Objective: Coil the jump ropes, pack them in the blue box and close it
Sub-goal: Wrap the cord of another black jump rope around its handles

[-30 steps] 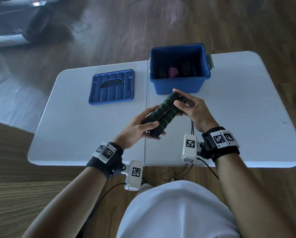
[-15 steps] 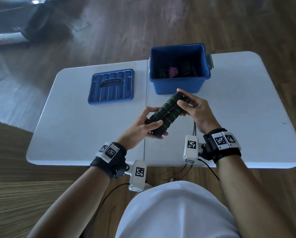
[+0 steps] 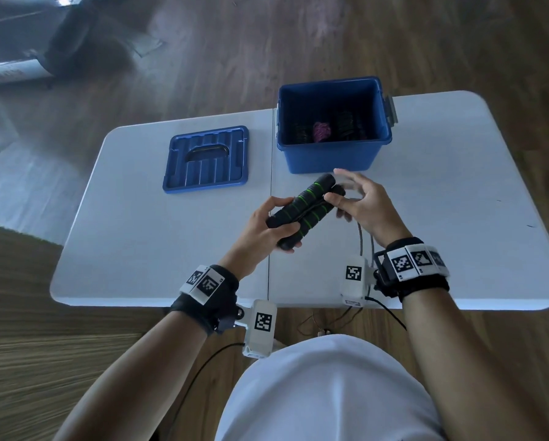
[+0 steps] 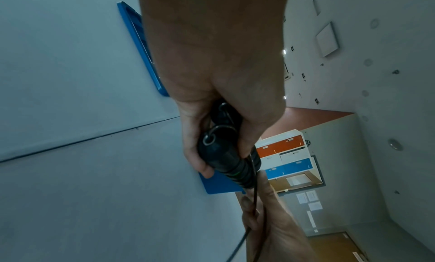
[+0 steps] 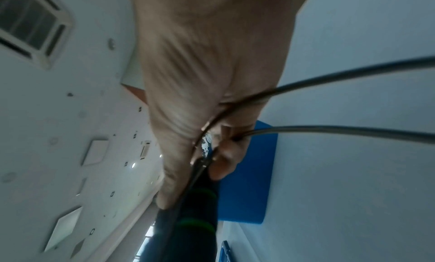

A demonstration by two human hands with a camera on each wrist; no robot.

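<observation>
A jump rope's two black foam handles with green rings (image 3: 305, 206) lie side by side above the white table (image 3: 139, 237). My left hand (image 3: 266, 224) grips their near ends. My right hand (image 3: 362, 205) is at their far ends, thumb on a handle, its upper fingers spread and blurred. In the right wrist view its lower fingers curl round the grey cord (image 5: 329, 132), which passes through the hand in two strands. The cord (image 3: 360, 237) trails off the table's near edge. The open blue box (image 3: 330, 157) stands just behind and holds coiled ropes, one pink (image 3: 322, 132).
The blue lid (image 3: 206, 160) lies flat, handle up, to the left of the box. Grey latches hang on the box's sides (image 3: 392, 109). Wooden floor surrounds the table. My white-clad body is close to the near edge.
The right hand's upper fingers have lifted off the handles' far end and spread, blurred in motion. The left hand keeps its grip, and the handles have barely shifted.
</observation>
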